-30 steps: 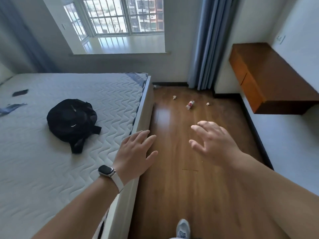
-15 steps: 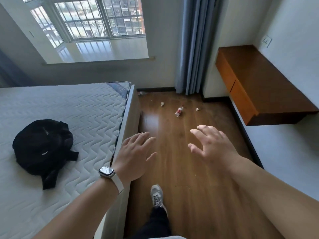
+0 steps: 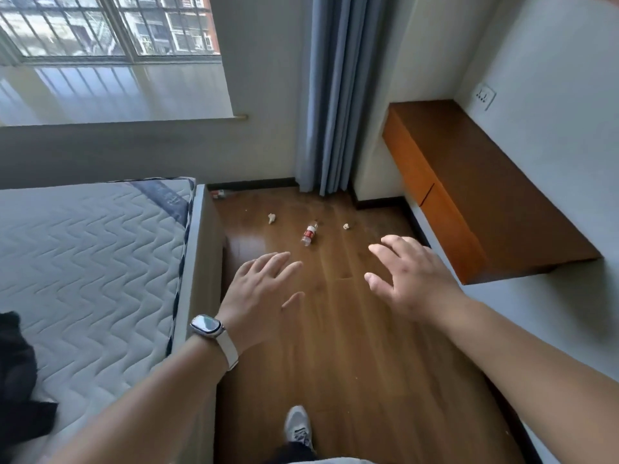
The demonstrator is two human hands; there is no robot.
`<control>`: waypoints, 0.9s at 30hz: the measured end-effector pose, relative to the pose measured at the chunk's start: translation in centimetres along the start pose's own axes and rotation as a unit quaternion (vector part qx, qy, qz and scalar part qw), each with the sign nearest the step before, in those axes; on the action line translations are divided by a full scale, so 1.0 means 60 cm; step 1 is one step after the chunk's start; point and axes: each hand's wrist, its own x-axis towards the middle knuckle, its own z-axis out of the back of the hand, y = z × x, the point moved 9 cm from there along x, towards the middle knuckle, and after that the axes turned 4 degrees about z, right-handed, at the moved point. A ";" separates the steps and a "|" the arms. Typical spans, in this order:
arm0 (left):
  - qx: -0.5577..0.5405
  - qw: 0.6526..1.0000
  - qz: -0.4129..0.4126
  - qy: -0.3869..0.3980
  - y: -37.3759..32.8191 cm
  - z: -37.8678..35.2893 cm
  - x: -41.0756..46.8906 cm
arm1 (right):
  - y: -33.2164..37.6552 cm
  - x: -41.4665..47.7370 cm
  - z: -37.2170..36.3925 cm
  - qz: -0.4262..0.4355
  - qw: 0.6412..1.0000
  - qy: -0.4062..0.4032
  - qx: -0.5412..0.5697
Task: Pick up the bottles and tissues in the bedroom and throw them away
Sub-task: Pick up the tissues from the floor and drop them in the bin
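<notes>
The bottle (image 3: 310, 233) lies on its side on the wood floor (image 3: 351, 356), well ahead of both hands. It sits between the left tissue (image 3: 271, 218) and the right tissue (image 3: 346, 226), apart from each.

A round bottle on smooth boards will likely roll if a fingertip nudges it before the grip closes, and it could end up against the curtain (image 3: 330, 95) or the bed frame (image 3: 204, 249). The tissues are small and light, so one could slip from a hand already full. A red-banded thing (image 3: 219, 193) lies in the corner by the baseboard, just beside the bed frame. It may be a second bottle, but it is too small to tell, and it is easy to overlook. No bin is in view.

The left hand (image 3: 258, 293) and right hand (image 3: 407, 279) reach forward with fingers spread, holding nothing.

Counted:
- one sure bottle
- one doubtful bottle
- two tissues
- two empty hands
- one watch (image 3: 206, 325)
- one shoe (image 3: 296, 426)
- one wall shelf (image 3: 469, 182)
- one black bag (image 3: 16, 380) on the mattress (image 3: 83, 256)
</notes>
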 end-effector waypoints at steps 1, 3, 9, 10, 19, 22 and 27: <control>0.005 1.000 -0.007 0.000 0.012 -0.002 0.024 | -0.004 0.025 0.003 -0.003 1.000 -0.004 0.003; 0.008 1.000 -0.010 0.005 0.031 -0.002 0.064 | -0.010 0.064 0.004 -0.008 1.000 -0.005 0.001; -0.013 1.000 -0.002 0.010 0.070 -0.009 0.164 | -0.039 0.139 -0.007 -0.015 1.000 0.022 0.005; -0.009 1.000 -0.006 0.009 0.073 -0.015 0.182 | -0.051 0.156 -0.005 -0.019 1.000 0.022 0.005; 0.013 0.999 0.004 0.047 0.106 -0.085 0.361 | -0.161 0.336 -0.068 -0.021 0.998 0.023 0.054; 0.011 0.998 0.028 0.051 0.129 -0.092 0.435 | -0.204 0.425 -0.075 -0.008 0.997 0.031 0.072; 0.049 0.997 0.029 0.049 0.145 -0.097 0.563 | -0.258 0.553 -0.061 0.036 0.997 0.014 0.071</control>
